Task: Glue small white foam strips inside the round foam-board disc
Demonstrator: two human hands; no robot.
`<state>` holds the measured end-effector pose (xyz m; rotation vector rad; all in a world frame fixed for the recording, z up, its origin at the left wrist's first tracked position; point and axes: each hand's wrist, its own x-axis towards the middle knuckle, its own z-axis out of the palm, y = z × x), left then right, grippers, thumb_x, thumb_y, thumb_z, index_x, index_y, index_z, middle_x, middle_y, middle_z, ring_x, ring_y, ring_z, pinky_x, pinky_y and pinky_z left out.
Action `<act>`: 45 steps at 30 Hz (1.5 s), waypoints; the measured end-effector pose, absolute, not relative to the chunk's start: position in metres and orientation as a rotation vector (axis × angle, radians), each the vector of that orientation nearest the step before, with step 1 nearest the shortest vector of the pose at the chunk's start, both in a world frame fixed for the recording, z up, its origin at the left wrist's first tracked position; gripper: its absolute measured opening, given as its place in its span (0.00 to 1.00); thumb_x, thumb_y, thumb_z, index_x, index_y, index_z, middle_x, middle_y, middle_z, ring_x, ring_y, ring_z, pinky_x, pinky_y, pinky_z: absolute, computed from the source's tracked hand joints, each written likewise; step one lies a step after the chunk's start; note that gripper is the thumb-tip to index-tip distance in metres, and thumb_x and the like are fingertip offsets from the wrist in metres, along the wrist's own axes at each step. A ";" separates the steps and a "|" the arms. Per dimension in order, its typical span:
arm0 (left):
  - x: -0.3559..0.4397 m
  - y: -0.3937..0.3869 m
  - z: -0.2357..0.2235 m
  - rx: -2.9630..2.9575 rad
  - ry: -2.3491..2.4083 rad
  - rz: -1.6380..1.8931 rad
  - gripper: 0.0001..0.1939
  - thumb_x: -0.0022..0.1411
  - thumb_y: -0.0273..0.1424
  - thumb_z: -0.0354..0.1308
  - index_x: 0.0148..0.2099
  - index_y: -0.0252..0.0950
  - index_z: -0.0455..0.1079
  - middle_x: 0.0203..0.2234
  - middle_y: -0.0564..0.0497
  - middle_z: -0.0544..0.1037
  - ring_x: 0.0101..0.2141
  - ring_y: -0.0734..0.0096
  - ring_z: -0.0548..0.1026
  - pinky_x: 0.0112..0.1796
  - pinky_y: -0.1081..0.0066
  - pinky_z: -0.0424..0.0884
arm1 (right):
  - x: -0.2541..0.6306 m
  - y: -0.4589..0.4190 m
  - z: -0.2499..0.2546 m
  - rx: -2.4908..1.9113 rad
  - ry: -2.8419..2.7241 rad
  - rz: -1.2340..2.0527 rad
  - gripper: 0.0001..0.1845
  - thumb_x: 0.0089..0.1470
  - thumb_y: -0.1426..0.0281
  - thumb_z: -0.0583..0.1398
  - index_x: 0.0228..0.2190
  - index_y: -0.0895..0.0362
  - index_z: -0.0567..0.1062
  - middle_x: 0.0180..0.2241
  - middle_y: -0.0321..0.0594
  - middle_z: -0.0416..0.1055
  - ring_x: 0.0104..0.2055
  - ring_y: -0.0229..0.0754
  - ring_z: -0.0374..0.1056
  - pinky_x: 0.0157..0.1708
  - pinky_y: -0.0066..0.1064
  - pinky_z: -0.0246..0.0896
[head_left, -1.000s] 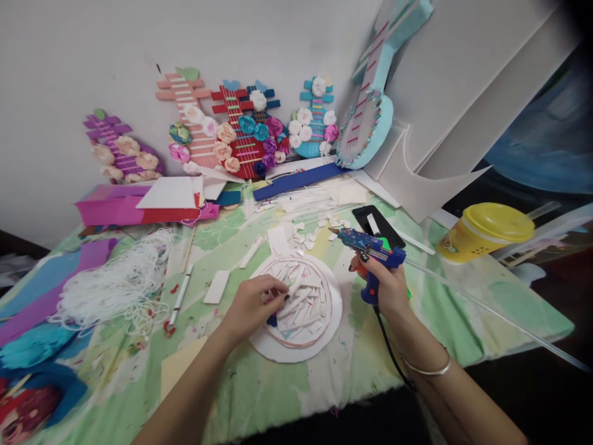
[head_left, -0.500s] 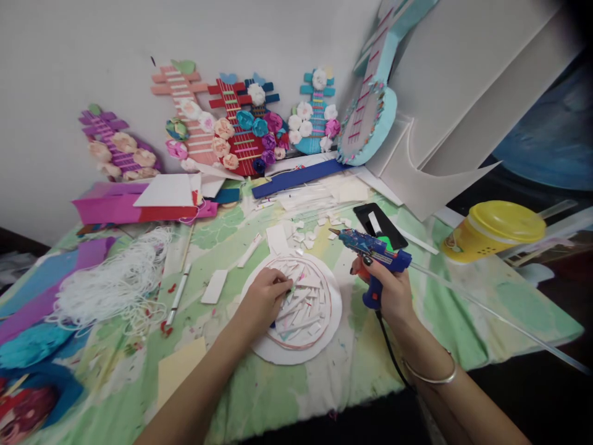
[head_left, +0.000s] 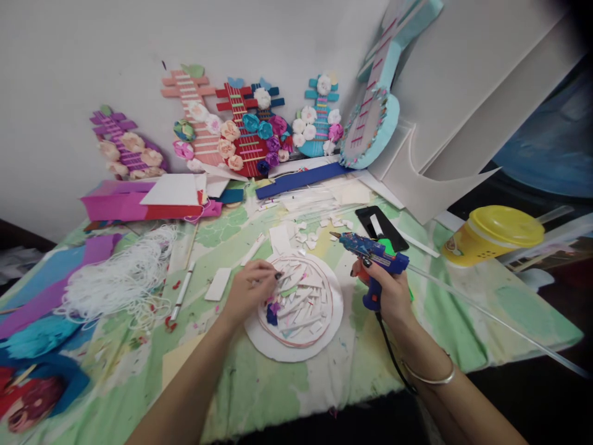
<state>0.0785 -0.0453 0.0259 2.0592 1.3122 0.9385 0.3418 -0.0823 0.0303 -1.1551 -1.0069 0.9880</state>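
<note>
Here, the glue gun (head_left: 365,247) sits within the right hand (head_left: 393,287) (wrapped round its handle).

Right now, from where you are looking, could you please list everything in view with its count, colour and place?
Guitar-shaped crafts: six, purple, peach, red, dark blue, teal, pale blue, along the back
Long strip: one, blue, back of table
Cord pile: one, white, left
Marker: one, mostly white, beside the cord
Round board: one, white, centre
Paper strips: many, mostly white, on the board
Glue gun: one, blue, in right hand
Phone: one, black, behind the gun
Lidded tub: one, yellow, far right
Tablecloth: one, green and cream, underneath
Other scraps: too many to count
Bracelet: one, silver, right wrist
Left hand: one, bare, at the board's left
Right hand: one, bare, gripping the gun
</note>
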 end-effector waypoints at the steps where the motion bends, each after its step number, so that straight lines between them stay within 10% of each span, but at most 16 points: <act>1: 0.075 -0.044 0.026 1.981 1.344 0.991 0.10 0.58 0.33 0.54 0.32 0.38 0.77 0.31 0.48 0.74 0.35 0.67 0.71 0.37 0.68 0.66 | 0.342 -0.083 0.031 -1.166 -1.001 0.986 0.10 0.49 0.63 0.59 0.22 0.56 0.73 0.24 0.37 0.69 0.29 0.39 0.63 0.27 0.29 0.58; 19: 0.085 -0.044 0.019 2.217 1.522 0.894 0.04 0.52 0.26 0.56 0.29 0.36 0.72 0.28 0.49 0.74 0.35 0.66 0.70 0.38 0.67 0.65 | 0.340 -0.083 0.023 -1.133 -1.078 1.001 0.11 0.49 0.64 0.60 0.21 0.56 0.75 0.24 0.36 0.71 0.30 0.40 0.67 0.32 0.30 0.61; 29: 0.102 -0.058 0.026 1.184 1.253 1.097 0.12 0.52 0.36 0.60 0.35 0.32 0.69 0.15 0.56 0.71 0.13 0.80 0.63 0.15 0.78 0.58 | 0.326 -0.090 0.020 -1.093 -1.248 1.170 0.11 0.42 0.61 0.64 0.26 0.56 0.78 0.26 0.40 0.75 0.31 0.45 0.69 0.37 0.38 0.66; 45: 0.108 -0.067 0.035 1.034 1.209 1.044 0.17 0.45 0.36 0.67 0.35 0.30 0.70 0.25 0.45 0.79 0.27 0.65 0.78 0.29 0.71 0.75 | 0.323 -0.093 0.017 -1.099 -1.673 0.976 0.10 0.49 0.64 0.60 0.23 0.56 0.75 0.21 0.35 0.67 0.24 0.38 0.60 0.23 0.28 0.56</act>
